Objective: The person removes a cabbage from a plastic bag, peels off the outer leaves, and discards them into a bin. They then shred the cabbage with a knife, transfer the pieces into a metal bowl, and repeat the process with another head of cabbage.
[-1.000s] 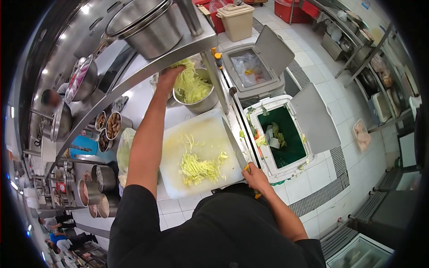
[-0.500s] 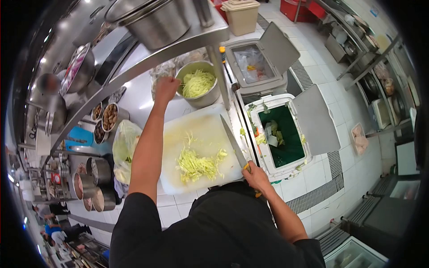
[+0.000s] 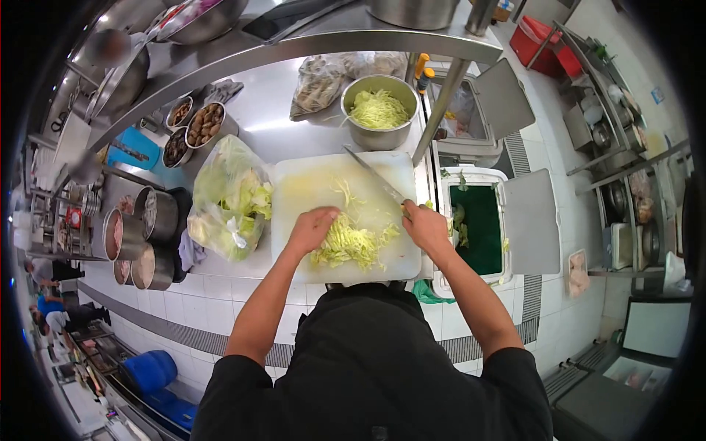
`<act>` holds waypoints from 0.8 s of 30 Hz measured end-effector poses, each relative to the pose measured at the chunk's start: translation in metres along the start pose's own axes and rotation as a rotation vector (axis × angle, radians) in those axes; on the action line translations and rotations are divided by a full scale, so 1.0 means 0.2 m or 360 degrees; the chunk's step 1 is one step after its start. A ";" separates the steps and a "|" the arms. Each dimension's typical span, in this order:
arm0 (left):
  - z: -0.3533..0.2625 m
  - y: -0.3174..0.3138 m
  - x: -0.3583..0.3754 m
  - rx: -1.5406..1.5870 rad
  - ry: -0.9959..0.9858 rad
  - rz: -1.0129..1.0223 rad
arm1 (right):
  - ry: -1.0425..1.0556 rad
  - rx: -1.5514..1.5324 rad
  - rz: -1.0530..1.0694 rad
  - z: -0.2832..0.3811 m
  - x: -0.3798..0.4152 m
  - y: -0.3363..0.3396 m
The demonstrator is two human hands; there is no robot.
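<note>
A pile of pale green shreds (image 3: 353, 242), cabbage or lettuce, lies on the white cutting board (image 3: 294, 184). At the pile's left edge is my left hand (image 3: 315, 229), its fingers loosely extended and touching the shreds. My right hand (image 3: 426, 226) grips the handle of a long kitchen knife (image 3: 375, 176) at the board's right side. The blade slants up and left across the board, its tip near the far edge. Just beyond the board stands a metal pot (image 3: 379, 137) holding more of the same shreds.
A clear plastic bag (image 3: 228, 198) of green leaves sits left of the board. Overhead, a steel shelf (image 3: 294, 50) crosses the far side, with a post (image 3: 441, 110) at right. An open bin (image 3: 482, 228) with a green liner stands at right. Several metal pots (image 3: 153, 268) are at left.
My left hand has come back from the pot to the shreds on the board. My right hand has raised the knife from beside the board onto its right part. The view has shifted.
</note>
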State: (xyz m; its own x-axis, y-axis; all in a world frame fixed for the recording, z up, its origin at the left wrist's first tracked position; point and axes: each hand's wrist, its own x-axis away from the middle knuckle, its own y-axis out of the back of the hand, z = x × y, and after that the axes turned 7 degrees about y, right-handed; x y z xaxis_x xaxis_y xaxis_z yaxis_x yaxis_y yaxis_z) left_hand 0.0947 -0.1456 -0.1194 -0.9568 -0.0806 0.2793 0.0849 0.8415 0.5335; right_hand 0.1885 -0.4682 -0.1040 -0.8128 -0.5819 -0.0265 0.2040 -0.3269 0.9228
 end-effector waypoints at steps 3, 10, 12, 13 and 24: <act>0.07 0.04 0.06 0.0278 0.0070 -0.0461 | 0.0242 0.0080 0.0023 0.07 -0.03 -0.06; 0.16 0.06 0.12 0.0011 -0.0009 -0.0849 | -0.0019 -0.0389 0.0246 0.11 0.34 0.11; 0.04 0.10 -0.09 0.0196 0.0158 -0.0813 | -0.0262 -0.0500 0.0229 0.11 0.41 0.08; -0.02 0.11 -0.25 0.0185 0.0082 -0.0827 | -0.0497 -0.0618 0.0212 0.11 0.44 0.06; -0.70 0.38 -1.20 -0.0693 -0.0268 -0.0689 | -0.0563 -0.0724 -0.0045 0.17 0.53 -0.05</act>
State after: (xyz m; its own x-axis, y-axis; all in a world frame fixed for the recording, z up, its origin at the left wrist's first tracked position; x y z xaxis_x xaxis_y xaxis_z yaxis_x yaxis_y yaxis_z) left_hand 0.3697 -0.1380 -0.0341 -0.9574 -0.2500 -0.1447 -0.2479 0.4543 0.8557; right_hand 0.0828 -0.5017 -0.1033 -0.9385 -0.3092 0.1538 0.3299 -0.6716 0.6634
